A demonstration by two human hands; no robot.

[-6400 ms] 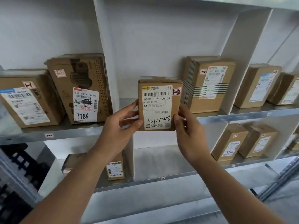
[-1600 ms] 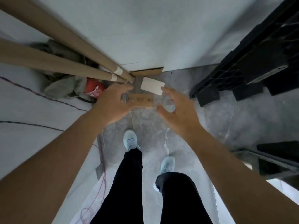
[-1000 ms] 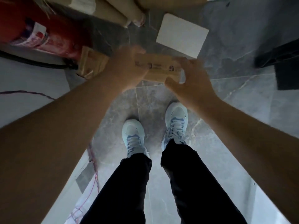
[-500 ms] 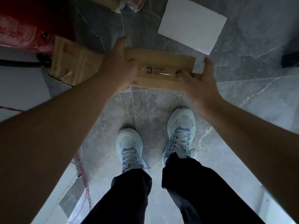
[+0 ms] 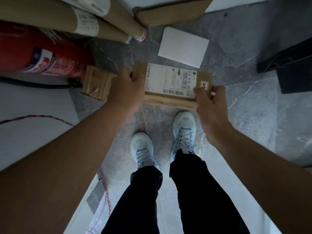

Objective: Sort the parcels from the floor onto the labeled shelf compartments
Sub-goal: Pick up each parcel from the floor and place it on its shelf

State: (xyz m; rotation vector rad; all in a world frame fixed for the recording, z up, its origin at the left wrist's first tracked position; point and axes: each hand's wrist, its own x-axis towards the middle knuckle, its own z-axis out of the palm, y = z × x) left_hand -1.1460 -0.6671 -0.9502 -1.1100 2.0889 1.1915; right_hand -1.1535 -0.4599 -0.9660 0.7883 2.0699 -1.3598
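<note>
Since half a second ago you have turned the parcel (image 5: 170, 85) label-up. Your left hand (image 5: 125, 92) grips its left end, your right hand (image 5: 210, 102) clamps its right end beside the small tag (image 5: 204, 85). It hangs above your shoes (image 5: 183, 130), clear of the floor (image 5: 244, 105); read the tag, then shelve.

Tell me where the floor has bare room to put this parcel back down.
Bare grey tile lies right of the held parcel, between the black pallet and the right shoe. Crowded on the left: small parcel, fire extinguisher, cardboard tubes.
</note>
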